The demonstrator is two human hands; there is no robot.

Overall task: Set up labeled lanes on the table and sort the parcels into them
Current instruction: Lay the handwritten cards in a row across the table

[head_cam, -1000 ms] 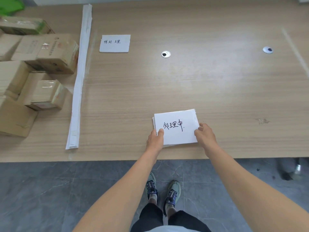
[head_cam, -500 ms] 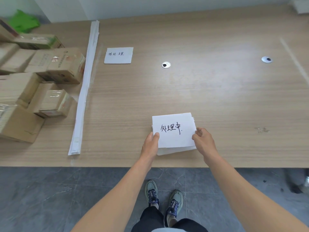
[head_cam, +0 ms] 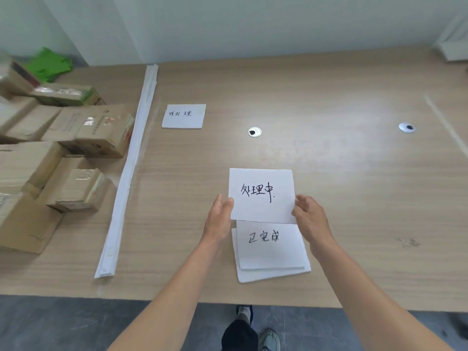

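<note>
Only the first card (head_cam: pixel 183 116) is laid down.
The second card (head_cam: pixel 262 196) is pinched by the left hand (head_cam: pixel 219 219) and right hand (head_cam: pixel 310 219); parcels (head_cam: pixel 93 130) at left are unsorted.

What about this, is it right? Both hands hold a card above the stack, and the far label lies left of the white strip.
No. In the head view the far label lies right of the white strip, not left. The left hand and right hand do hold the card above the stack.
</note>
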